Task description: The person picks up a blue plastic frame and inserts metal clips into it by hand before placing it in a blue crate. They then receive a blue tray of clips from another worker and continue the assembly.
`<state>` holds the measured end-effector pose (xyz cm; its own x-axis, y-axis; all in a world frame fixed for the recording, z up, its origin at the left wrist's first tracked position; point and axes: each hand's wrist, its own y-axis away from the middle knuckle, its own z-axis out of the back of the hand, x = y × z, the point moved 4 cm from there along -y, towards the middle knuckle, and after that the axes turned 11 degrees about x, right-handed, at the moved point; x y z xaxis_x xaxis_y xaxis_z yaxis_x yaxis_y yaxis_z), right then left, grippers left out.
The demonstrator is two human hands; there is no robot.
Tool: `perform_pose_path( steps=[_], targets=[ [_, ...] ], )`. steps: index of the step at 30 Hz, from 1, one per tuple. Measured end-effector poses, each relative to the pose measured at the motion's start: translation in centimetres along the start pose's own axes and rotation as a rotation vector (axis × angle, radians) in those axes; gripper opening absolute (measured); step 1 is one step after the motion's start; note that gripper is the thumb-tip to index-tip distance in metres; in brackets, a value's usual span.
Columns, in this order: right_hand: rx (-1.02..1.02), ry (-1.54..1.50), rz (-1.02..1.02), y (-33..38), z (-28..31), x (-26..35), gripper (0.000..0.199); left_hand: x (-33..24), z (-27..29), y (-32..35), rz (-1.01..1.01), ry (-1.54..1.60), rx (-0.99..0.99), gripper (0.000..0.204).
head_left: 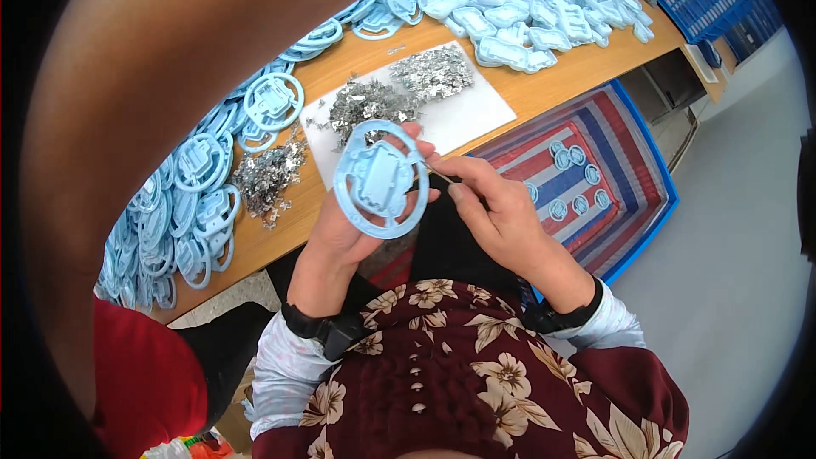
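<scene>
My left hand holds up a light blue plastic steering-wheel-shaped part, its moulded inner side facing me. Fingers of that hand show behind and past its right rim. My right hand pinches a thin metal tool, perhaps tweezers, whose tip reaches the part's right edge. Whether the tip carries anything is too small to tell. Just beyond the part, small silvery metal pieces lie heaped on a white sheet.
Similar blue ring parts pile up along the table's left. More metal pieces lie beside them. Blue elongated shells cover the far side. A striped-lined blue bin holds several round parts. Another person's arm crosses the upper left.
</scene>
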<state>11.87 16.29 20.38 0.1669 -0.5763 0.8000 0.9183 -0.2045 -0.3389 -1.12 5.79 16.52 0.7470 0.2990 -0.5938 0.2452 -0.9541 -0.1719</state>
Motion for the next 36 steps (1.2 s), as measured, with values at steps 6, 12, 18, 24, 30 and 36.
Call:
perform_pose_path(
  steps=[6,12,18,24,30,36],
  targets=[
    [-0.032,0.001,-0.059,0.8,1.3,0.1,0.032,1.0,-1.6,-1.6,-0.012,-0.03,0.105,0.055],
    [-0.088,0.026,-0.007,0.3,1.9,-0.6,0.032,1.5,-1.6,-2.1,0.036,-0.085,0.088,0.051],
    [-0.072,0.118,0.037,0.5,1.9,-1.8,0.035,2.0,-2.4,-3.1,0.043,-0.042,0.057,0.051],
    [-0.028,0.522,0.156,0.8,2.0,-1.7,0.047,2.5,-1.1,-4.0,0.143,-0.048,0.052,0.052],
    [0.013,0.477,0.158,1.0,2.8,-1.2,0.049,3.1,-1.2,-5.0,0.165,0.039,0.1,0.055],
    [-0.443,0.145,-0.036,2.0,9.1,-4.1,0.016,-0.9,-2.1,-5.9,0.198,0.072,0.103,0.058]
  ],
)
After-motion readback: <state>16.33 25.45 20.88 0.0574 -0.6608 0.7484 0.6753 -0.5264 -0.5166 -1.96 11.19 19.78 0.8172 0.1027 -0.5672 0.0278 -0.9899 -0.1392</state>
